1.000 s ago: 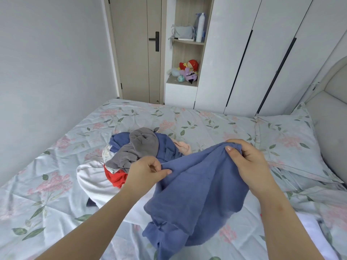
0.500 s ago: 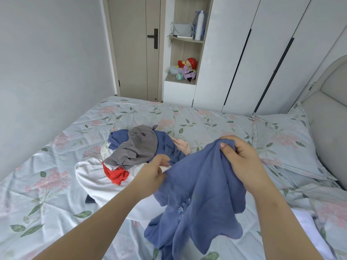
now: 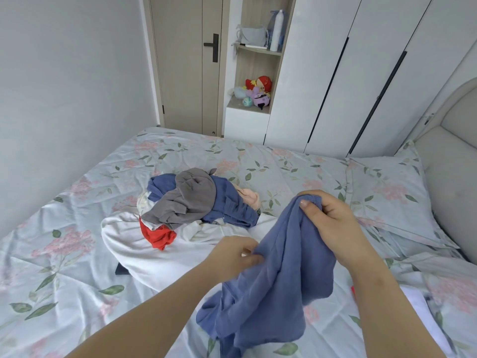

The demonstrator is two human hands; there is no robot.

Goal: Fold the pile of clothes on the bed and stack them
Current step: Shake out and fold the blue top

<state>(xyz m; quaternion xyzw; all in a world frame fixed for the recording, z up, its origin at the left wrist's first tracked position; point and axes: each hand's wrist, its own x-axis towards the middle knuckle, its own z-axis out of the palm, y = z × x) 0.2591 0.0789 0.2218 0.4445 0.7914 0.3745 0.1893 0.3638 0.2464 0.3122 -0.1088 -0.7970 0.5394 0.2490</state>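
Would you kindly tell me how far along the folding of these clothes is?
Barely begun: no folded stack is plainly visible. In hand: the left hand and right hand grip one blue garment, bunched and unfolded, over the bed. Left: the pile of grey, blue, red, white and peach clothes lies jumbled, then stacking.
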